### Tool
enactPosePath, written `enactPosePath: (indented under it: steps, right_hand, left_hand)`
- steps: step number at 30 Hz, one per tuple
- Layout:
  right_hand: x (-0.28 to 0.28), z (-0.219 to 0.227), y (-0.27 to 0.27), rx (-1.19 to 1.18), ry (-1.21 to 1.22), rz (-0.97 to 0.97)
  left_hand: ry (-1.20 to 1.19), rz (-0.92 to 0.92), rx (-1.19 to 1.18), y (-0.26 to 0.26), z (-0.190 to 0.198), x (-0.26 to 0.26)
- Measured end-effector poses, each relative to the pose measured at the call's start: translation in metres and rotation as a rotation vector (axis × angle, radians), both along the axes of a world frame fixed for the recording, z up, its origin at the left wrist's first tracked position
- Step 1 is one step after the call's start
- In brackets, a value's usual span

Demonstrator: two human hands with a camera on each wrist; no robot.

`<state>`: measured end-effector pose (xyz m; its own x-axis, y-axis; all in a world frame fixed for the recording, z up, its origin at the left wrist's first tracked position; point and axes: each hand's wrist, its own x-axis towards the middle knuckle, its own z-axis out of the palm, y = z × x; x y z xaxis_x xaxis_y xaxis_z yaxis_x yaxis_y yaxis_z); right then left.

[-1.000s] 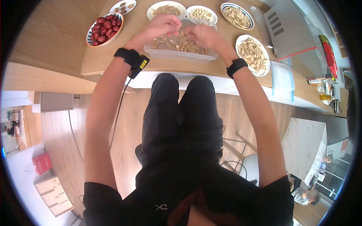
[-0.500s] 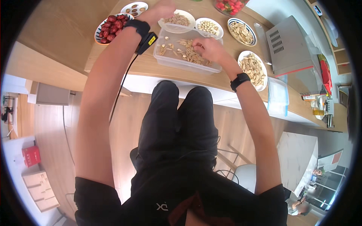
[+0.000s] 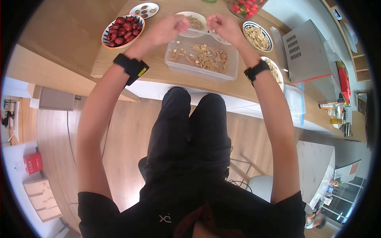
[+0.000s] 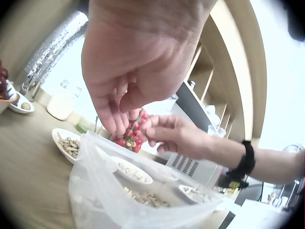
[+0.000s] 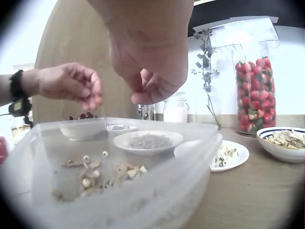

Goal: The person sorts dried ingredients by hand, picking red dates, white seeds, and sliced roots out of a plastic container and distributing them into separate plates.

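Observation:
A clear plastic box [image 3: 174, 66] holds pale dried slices [image 3: 208, 57] and a few small white pieces. Above its far left side is the left hand [image 3: 170, 29], fingers loosely bent, with nothing visible in them. The right hand [image 3: 225, 29] hovers over the box's far edge, partly hiding the plate of white pieces. In the right wrist view, the right hand [image 5: 150, 71] has thumb and fingertips close together; whether something small lies between them cannot be told. Between and behind the hands sits a plate of thin pale pieces [image 3: 194, 22].
A bowl of red dates [image 3: 124, 31] and a small plate of round pieces [image 3: 145, 10] stand at left. To the right are a bowl of slices [image 3: 257, 36], a partly covered plate of slices [image 3: 274, 71], and a grey appliance [image 3: 307, 47]. Behind stands a strawberry jar [image 5: 256, 93].
The left hand has come back from the far left plate toward the box. The right hand has risen out of the box and moved to its far edge.

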<state>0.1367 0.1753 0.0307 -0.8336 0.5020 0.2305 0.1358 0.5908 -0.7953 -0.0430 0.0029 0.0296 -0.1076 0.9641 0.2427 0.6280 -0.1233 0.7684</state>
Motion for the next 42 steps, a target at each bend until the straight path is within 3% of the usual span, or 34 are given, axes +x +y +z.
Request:
enactPosePath:
  steps: [1, 2, 4, 8, 10, 11, 13, 14, 16, 19, 23, 25, 26, 28, 29, 31, 32, 34, 42]
  right_hand:
    - [-0.009, -0.001, 0.007, -0.005, 0.072, -0.009]
    - [-0.010, -0.001, 0.005, -0.008, 0.076, -0.010]
    - [-0.015, 0.001, 0.000, 0.040, 0.059, -0.006]
    - [-0.009, 0.008, -0.015, 0.148, 0.008, -0.009]
    - [-0.001, 0.011, -0.024, 0.204, -0.026, -0.009]
    - [0.007, 0.013, -0.028, 0.206, -0.029, -0.010]
    - [0.030, 0.017, -0.035, 0.601, -0.453, 0.130]
    - [0.037, 0.015, -0.037, 0.604, -0.452, 0.129]
    - [0.049, 0.000, -0.038, 0.726, -0.904, 0.165]
    - [0.054, -0.032, -0.032, 0.720, -0.805, 0.244]
    - [0.041, -0.032, -0.035, 0.723, -0.804, 0.245]
    - [0.036, -0.040, -0.029, 0.408, -0.645, 0.236]
    - [0.035, -0.040, -0.029, 0.413, -0.640, 0.231]
    - [0.037, -0.044, -0.030, 0.368, -0.531, 0.246]
    - [0.036, -0.044, -0.032, 0.369, -0.533, 0.244]
    - [0.038, -0.045, -0.035, 0.362, -0.358, 0.187]
    - [0.041, -0.043, -0.036, 0.361, -0.364, 0.184]
    - [0.041, -0.039, -0.040, 0.376, -0.259, 0.119]
    - [0.044, -0.034, -0.047, 0.405, -0.304, 0.018]
  left_hand:
    - [0.189, -0.048, -0.039, -0.009, 0.000, 0.004]
    - [0.194, -0.049, -0.041, -0.018, 0.004, 0.014]
    - [0.657, -0.101, -0.118, -0.031, 0.017, 0.030]
    - [0.804, -0.190, -0.054, -0.021, -0.004, 0.033]
    - [0.929, -0.203, -0.189, -0.012, -0.009, 0.038]
    - [0.926, -0.203, -0.186, -0.012, -0.016, 0.037]
    - [0.865, -0.199, 0.072, -0.011, -0.033, 0.036]
    - [0.866, -0.198, 0.074, -0.003, -0.040, 0.039]
    - [0.895, -0.061, -0.351, 0.013, -0.050, 0.048]
    - [0.823, -0.138, -0.270, 0.004, -0.043, 0.047]
    - [0.917, -0.229, -0.222, 0.010, -0.049, 0.033]
    - [0.773, -0.239, -0.296, 0.012, -0.041, 0.038]
    - [0.779, -0.238, -0.292, 0.014, -0.043, 0.040]
    - [0.212, -0.132, -0.290, 0.014, -0.051, 0.047]
    - [0.210, -0.134, -0.288, 0.015, -0.055, 0.048]
    - [-0.017, -0.098, -0.314, 0.018, -0.062, 0.049]
    - [-0.022, -0.103, -0.313, 0.019, -0.067, 0.049]
    - [0.204, -0.153, -0.098, 0.020, -0.073, 0.044]
    - [0.307, -0.107, -0.043, 0.019, -0.066, 0.050]
